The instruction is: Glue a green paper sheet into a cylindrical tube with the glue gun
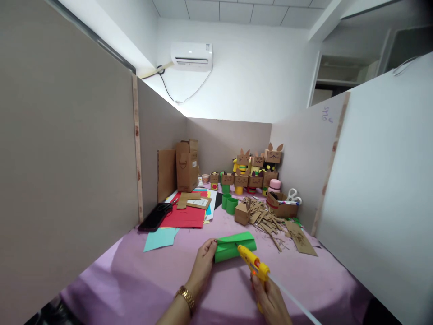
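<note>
My left hand [204,257] grips the left end of a rolled sheet of green paper [230,253], thumb on top. The roll lies slanted above the purple cloth, with a loose edge running along its upper side. In my right hand [267,291] is a yellow hot glue gun [252,259], fingers wrapped round its handle. Its dark nozzle points at the paper's edge and is close to it; whether it touches I cannot tell. A long whitish glue stick [294,298] sticks out of the gun's back toward the lower right.
Red paper [184,217], a black phone [154,217] and scissors [167,206] lie left. Two green paper rings [232,206], a small cardboard box [241,214] and cardboard strips [267,219] lie ahead. Cardboard animal figures [241,180] stand behind. Partitions [375,180] enclose the table.
</note>
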The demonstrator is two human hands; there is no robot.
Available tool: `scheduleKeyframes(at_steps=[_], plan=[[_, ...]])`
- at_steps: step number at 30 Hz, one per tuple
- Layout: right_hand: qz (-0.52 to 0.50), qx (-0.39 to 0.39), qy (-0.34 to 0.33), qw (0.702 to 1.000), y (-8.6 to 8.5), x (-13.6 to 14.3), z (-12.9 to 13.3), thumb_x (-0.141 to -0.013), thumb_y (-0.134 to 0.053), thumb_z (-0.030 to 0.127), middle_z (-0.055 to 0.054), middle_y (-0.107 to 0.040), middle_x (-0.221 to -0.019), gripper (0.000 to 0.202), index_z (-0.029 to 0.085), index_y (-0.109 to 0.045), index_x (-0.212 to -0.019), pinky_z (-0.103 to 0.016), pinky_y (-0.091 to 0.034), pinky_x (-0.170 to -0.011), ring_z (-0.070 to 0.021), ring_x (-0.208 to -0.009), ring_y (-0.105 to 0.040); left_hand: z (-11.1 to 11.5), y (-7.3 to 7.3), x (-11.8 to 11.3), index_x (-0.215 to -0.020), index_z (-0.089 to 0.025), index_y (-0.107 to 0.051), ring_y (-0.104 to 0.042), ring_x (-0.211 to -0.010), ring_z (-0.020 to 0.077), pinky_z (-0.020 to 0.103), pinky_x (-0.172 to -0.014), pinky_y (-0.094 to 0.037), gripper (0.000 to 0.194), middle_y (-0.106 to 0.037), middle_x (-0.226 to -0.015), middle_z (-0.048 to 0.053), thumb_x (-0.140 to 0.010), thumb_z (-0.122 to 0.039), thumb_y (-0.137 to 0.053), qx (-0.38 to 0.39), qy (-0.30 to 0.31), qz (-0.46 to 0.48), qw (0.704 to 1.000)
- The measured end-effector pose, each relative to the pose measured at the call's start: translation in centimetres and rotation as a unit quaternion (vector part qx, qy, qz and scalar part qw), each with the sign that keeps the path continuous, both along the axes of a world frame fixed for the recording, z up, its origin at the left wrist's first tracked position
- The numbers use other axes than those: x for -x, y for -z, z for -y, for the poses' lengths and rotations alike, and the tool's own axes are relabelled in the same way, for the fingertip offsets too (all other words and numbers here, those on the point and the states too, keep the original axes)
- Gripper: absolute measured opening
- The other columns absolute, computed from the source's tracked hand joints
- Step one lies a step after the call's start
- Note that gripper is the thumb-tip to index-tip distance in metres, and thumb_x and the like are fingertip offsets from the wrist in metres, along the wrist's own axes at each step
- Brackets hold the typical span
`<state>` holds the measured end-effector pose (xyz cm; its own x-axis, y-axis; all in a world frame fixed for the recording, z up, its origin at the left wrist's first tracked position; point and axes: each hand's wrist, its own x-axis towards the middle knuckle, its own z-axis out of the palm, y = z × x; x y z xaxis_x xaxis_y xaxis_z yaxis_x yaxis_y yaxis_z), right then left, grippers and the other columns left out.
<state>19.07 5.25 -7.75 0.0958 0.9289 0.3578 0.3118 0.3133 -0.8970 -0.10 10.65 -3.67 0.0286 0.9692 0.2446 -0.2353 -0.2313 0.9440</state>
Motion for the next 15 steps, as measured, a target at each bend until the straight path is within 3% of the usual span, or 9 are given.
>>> scheduleKeyframes(at_steps=[15], plan=[[0.025, -0.037, 0.043, 0.998, 0.34, -0.14, -0.17, -0.085, -0.041, 0.061, -0.008, -0.073, -0.079, 0.052, 0.019, -0.070, -0.096, -0.032, -0.053, -0.073, -0.0282, -0.086, -0.067, -0.21, 0.26, 0.12, -0.080, -0.017, -0.061, -0.048, -0.077, 0.0165, 0.027, -0.072, -0.039, 0.032, -0.056, -0.075, -0.001, -0.082, -0.048, -0.055, 0.006, 0.003, -0.003, 1.000]])
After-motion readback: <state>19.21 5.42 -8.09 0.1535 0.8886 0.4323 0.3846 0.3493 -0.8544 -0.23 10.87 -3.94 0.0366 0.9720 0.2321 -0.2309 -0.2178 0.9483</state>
